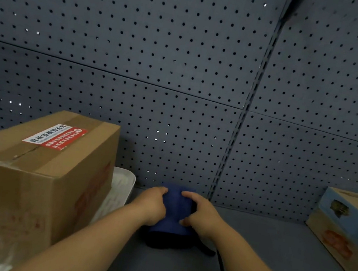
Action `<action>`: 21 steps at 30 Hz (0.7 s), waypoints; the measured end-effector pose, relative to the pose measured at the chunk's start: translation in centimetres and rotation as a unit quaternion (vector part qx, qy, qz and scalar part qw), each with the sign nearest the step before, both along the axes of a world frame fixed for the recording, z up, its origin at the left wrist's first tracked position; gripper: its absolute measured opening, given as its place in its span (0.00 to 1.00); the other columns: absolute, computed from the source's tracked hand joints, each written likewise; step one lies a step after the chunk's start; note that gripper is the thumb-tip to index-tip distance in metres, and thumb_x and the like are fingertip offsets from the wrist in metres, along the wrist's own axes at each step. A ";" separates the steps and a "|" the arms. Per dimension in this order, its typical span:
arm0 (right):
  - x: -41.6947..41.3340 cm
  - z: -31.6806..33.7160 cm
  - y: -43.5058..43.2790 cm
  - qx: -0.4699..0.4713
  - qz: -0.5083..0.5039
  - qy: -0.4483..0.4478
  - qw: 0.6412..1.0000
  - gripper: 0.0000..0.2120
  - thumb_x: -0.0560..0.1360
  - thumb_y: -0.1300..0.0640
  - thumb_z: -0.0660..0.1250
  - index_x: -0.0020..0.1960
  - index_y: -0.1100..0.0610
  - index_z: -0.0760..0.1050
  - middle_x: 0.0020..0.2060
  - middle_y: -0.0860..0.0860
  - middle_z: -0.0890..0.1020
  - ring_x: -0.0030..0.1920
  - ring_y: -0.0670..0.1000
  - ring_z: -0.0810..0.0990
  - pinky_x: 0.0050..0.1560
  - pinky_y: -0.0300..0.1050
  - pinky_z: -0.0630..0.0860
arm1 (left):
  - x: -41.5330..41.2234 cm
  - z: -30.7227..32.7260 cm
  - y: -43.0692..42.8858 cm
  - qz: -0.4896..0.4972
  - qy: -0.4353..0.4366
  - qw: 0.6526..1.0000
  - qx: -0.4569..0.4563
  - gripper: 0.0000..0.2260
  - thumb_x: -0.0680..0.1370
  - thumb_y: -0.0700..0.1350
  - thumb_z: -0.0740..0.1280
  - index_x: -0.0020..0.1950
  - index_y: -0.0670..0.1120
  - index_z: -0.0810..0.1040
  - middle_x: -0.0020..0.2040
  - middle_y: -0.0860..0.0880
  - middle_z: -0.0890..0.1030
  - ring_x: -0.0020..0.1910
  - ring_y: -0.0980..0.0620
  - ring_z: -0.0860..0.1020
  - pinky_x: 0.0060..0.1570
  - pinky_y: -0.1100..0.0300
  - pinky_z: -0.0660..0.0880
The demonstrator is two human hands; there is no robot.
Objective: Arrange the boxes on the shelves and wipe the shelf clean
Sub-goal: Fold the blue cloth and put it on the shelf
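Note:
A dark blue cloth [174, 216] lies bunched on the grey shelf [271, 253] close to the back panel. My left hand [154, 203] grips its left side and my right hand [200, 212] grips its right side, fingers curled over the fabric. A large brown cardboard box [34, 181] with a red and white sticker stands on the left. A printed blue and tan box [349, 232] sits at the right edge, partly out of view.
A white tray [120, 187] lies under and behind the brown box. The grey pegboard back wall [182, 77] rises right behind the cloth, with a slotted upright [234, 141] dividing two bays. Bare shelf lies between the cloth and the right box.

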State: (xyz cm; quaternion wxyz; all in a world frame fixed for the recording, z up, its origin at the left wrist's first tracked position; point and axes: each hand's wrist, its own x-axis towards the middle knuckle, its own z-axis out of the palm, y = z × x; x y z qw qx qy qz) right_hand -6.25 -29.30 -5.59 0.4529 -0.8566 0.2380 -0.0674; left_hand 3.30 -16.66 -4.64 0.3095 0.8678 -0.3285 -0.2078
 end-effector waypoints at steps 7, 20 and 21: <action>2.7 -0.9 -2.0 -0.024 -0.001 0.045 0.999 0.37 0.68 0.69 0.70 0.73 0.53 0.63 0.71 0.56 0.67 0.65 0.56 0.72 0.53 0.42 0.74 | 1.2 -0.8 -1.4 0.019 -0.005 1.000 0.022 0.24 0.76 0.35 0.60 0.72 0.44 0.66 0.70 0.42 0.71 0.67 0.44 0.71 0.65 0.57 0.68; 2.6 2.7 -2.3 -0.084 -0.007 0.062 0.995 0.28 0.70 0.58 0.73 0.68 0.58 0.69 0.66 0.55 0.73 0.62 0.54 0.74 0.62 0.44 0.70 | 1.3 1.4 -1.1 0.052 -0.034 0.998 0.000 0.20 0.71 0.42 0.64 0.63 0.50 0.76 0.67 0.42 0.73 0.62 0.42 0.74 0.62 0.49 0.73; 2.6 3.4 -2.2 -0.095 -0.009 0.047 0.994 0.26 0.72 0.58 0.72 0.67 0.59 0.70 0.63 0.55 0.75 0.59 0.53 0.75 0.59 0.43 0.71 | 1.1 2.2 -0.8 0.052 -0.046 0.997 -0.017 0.18 0.72 0.42 0.66 0.61 0.49 0.77 0.63 0.43 0.77 0.60 0.44 0.76 0.60 0.51 0.74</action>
